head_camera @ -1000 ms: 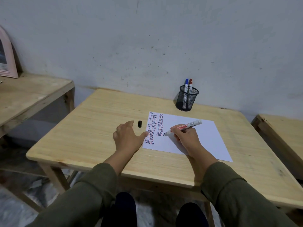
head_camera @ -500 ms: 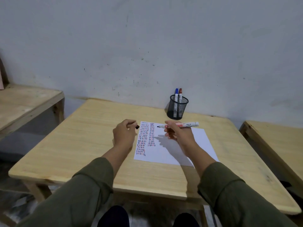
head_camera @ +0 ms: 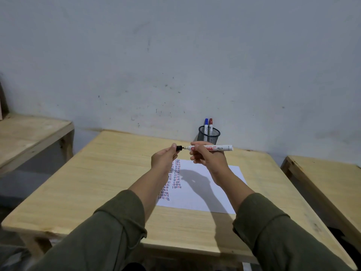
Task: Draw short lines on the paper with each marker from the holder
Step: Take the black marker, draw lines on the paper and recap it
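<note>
**Cap meets marker above the page**

Fingers of the left hand [head_camera: 165, 160] pinch a small black cap [head_camera: 179, 148], its mouth just at the tip of a white marker [head_camera: 212, 148] that the right hand [head_camera: 207, 156] grips around the barrel, holding it level and pointing left. Cap and tip look close enough to touch; whether the cap has started onto the nib cannot be told. A second ago the marker's tip was down on the paper [head_camera: 197, 189] and the cap lay on the table [head_camera: 109, 173] just left of the sheet; half a second ago the left hand was closing on the cap while the right lifted the marker. Now both hands are raised over the far end of the sheet, which suggests the black marker's strokes are finished and it is being capped for return. Below the hands, columns of short lines [head_camera: 176, 176] in red, blue and dark ink fill the left part of the paper, the rest blank. At the far edge of the table, the mesh holder [head_camera: 208, 136] stands with a blue marker [head_camera: 206, 126] and a red marker [head_camera: 210, 125] upright inside. Pressing the cap home squarely is likely the next concern.
</note>
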